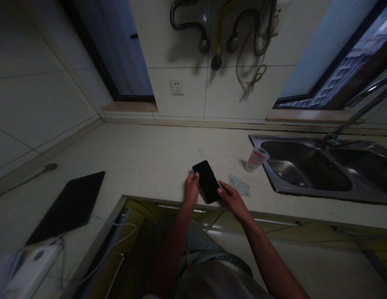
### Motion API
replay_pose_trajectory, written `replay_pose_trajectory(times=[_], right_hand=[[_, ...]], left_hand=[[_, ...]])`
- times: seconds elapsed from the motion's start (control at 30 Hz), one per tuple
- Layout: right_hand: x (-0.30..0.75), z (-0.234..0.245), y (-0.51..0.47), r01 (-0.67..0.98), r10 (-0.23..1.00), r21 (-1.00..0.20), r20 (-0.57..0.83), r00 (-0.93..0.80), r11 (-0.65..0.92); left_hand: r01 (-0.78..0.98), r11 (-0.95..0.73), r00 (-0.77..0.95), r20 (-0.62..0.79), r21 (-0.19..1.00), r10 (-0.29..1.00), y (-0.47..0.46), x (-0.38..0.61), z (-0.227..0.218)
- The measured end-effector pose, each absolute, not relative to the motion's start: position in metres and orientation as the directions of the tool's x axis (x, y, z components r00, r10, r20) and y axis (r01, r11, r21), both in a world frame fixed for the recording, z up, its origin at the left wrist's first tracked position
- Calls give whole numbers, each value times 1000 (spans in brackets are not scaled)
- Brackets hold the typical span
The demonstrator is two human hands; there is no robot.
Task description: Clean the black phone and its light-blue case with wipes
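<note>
Both my hands hold a smartphone (207,182) over the front edge of the pale counter (162,158). Its dark screen faces up, and the phone is tilted a little in the picture. My left hand (192,187) grips the left side, with the thumb on the upper left edge. On the lower right edge is my right hand (232,197), its thumb at the screen's border and its other fingers partly hidden behind the phone. A flat, pale plastic packet (239,185) lies on the counter just beyond my right hand.
A clear plastic cup (256,159) with red print stands beside the double sink (276,185). At left lie a dark flat panel (68,207), a white box (34,265) and a thin cable (118,241). Pipes (216,41) hang on the tiled wall above a socket (176,87).
</note>
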State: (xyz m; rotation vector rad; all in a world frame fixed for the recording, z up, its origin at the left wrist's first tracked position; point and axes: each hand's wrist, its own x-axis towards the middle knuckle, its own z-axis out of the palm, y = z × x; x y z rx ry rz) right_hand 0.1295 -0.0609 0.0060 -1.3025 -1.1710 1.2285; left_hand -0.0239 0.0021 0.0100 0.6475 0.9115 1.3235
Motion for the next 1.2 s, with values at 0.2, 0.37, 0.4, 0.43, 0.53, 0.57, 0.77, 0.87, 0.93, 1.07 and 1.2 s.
replay_pose_trajectory(times=[0.2, 0.37, 0.4, 0.43, 0.53, 0.57, 0.77, 0.87, 0.93, 1.07, 1.2], right_hand=[[135, 18, -65, -116, 992, -989, -84, -94, -95], [138, 17, -64, -149, 991, -980, -133, -28, -135], [138, 16, -64, -153, 988, -976, -149, -30, -152], [138, 16, -65, -160, 986, -973, -166, -35, -169], [137, 16, -66, -180, 980, -963, -197, -41, -201], [137, 17, -67, -183, 979, -962, -201, -38, -205], [137, 19, -66, -185, 979, -961, -199, -47, -205], [138, 19, -65, -182, 979, -962, -200, -30, -202], [140, 18, -65, -174, 979, -964, -202, -20, -203], [143, 15, -64, -158, 982, -969, -187, -35, -190], [147, 14, -63, -173, 990, -975, -136, -24, -138]], left_hand=[[-557, 142, -20, -185, 818, 983, 1, -20, 9], [-569, 166, 44, -172, 805, 984, -3, -18, 14], [-564, 153, 52, -150, 811, 987, -3, -18, 15], [-558, 140, 48, -136, 818, 990, -2, -18, 16], [-532, 88, -24, -119, 842, 993, 3, -19, 19], [-518, 71, -51, -113, 852, 992, 6, -19, 20], [-393, 60, -137, -123, 918, 983, 21, -16, 33], [-369, 67, -117, -118, 927, 986, 25, -14, 37], [-385, 81, -98, -128, 919, 987, 27, -13, 38], [-444, 103, -58, -144, 890, 988, 30, -14, 38], [-512, 81, -63, -132, 855, 989, 30, -15, 37]])
